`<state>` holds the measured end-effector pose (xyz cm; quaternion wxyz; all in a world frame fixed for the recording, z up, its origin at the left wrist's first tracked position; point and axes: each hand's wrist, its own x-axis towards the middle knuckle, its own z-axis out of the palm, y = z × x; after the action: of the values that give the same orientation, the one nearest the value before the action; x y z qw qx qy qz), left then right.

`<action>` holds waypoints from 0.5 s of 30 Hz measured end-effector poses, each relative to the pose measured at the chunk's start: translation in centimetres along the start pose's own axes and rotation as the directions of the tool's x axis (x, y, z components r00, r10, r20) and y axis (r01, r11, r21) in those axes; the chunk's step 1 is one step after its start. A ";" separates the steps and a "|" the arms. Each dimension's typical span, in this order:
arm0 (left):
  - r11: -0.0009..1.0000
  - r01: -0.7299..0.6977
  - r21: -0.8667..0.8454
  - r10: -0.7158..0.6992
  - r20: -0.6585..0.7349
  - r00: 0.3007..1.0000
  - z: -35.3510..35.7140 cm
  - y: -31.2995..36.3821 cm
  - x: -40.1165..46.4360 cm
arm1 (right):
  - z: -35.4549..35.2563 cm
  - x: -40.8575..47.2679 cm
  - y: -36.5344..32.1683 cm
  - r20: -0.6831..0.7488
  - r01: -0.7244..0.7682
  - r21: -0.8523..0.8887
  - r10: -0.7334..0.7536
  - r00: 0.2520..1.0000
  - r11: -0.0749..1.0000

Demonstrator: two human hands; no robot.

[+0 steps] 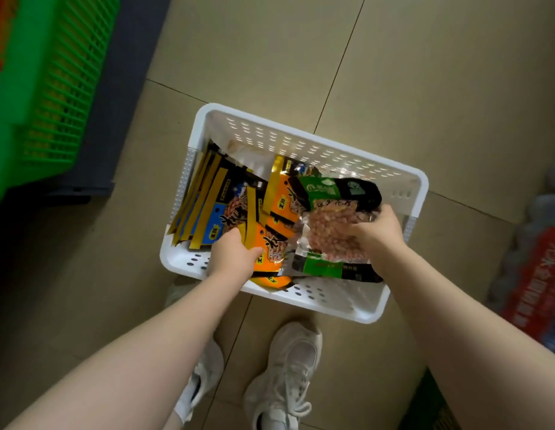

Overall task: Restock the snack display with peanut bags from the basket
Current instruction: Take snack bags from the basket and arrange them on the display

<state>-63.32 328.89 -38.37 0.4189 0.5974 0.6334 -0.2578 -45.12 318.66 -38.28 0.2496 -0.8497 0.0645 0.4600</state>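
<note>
A white perforated basket sits on the tiled floor in front of my feet. It holds several peanut bags: blue-and-yellow ones leaning at its left, orange ones in the middle, and clear green-and-black ones at the right. My left hand reaches into the basket and grips the edge of an orange bag. My right hand is closed on the clear green-and-black bag of peanuts lying on top.
A green slatted crate stands on a dark base at the upper left. Packs of bottled water in red wrap line the right edge. My white shoes stand just below the basket.
</note>
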 end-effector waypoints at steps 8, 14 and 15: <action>0.849 -0.375 0.372 0.406 -0.005 0.914 -2.7 -0.2 -5.0 | 0.3 -4.3 -1.9 0.149 0.215 -0.054 -0.205 0.967 0.975; 0.830 -0.333 0.448 0.392 -0.044 0.919 -14.8 -0.8 -13.6 | -5.9 -14.1 -9.7 0.383 0.181 0.031 -0.179 0.906 0.983; 0.841 -0.319 0.437 0.388 -0.076 0.919 -17.1 -0.8 -15.8 | -7.1 -16.4 -11.4 0.411 0.194 0.050 -0.197 0.890 0.980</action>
<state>-68.93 334.42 -16.44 0.2699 0.7981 0.4741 -0.2556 -45.27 323.14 -17.56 0.3058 -0.7341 -0.0738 0.6018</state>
